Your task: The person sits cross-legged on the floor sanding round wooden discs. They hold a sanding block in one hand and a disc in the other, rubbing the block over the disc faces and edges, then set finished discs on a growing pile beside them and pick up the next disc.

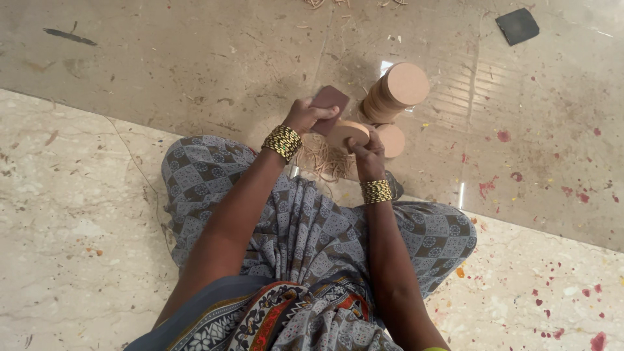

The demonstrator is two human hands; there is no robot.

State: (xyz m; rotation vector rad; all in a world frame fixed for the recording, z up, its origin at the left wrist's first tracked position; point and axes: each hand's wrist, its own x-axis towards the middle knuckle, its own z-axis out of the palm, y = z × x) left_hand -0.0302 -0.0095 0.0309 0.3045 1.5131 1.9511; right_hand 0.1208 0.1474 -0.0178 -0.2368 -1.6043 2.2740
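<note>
My left hand (304,116) grips a small dark brown rectangular sanding block (329,104) and presses it against the edge of a round tan wooden disc (346,132). My right hand (368,153) holds that disc upright from below and the right. Both wrists wear gold beaded bangles. The hands work just above my knees, over the marble floor.
A tall stack of tan wooden discs (396,91) stands just beyond the hands, with another disc (391,140) lying beside it. Thin wood shavings (323,160) lie under the hands. A dark square pad (517,26) lies at the far right. My patterned grey garment (305,227) covers my lap.
</note>
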